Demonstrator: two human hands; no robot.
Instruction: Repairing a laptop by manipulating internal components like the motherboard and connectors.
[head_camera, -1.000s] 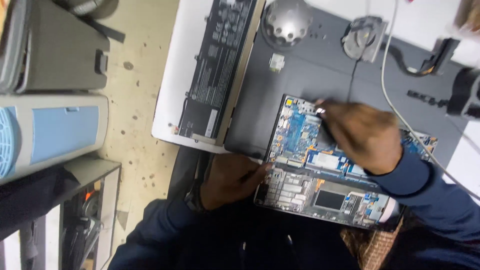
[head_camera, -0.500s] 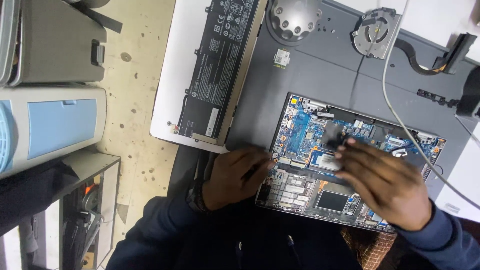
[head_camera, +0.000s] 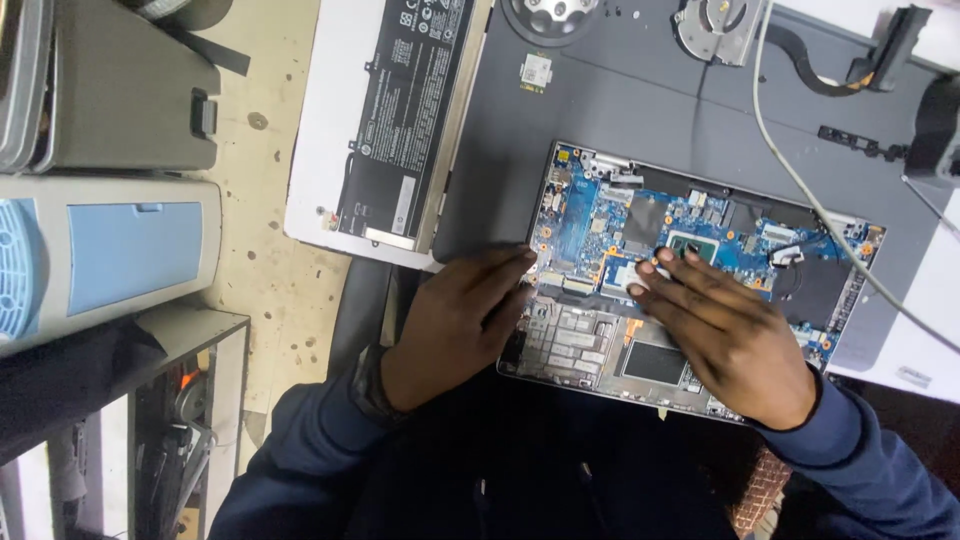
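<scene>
Blue circuit board (head_camera: 600, 225) — under both hands | left hand (head_camera: 455, 325), right hand (head_camera: 730, 335) — flat, holding nothing

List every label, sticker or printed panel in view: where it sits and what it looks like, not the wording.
Battery pack: long black slab, white printed markings, on the white board left of the grey mat.
White sticker: narrow strip at the battery's near end.
Small card: square, pale green-white, on the grey mat above the laptop board.

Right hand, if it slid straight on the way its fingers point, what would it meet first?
The right hand points up-left across the blue board. First in line looks like the dark square patch just beyond the fingertips, though height is unclear.
</scene>
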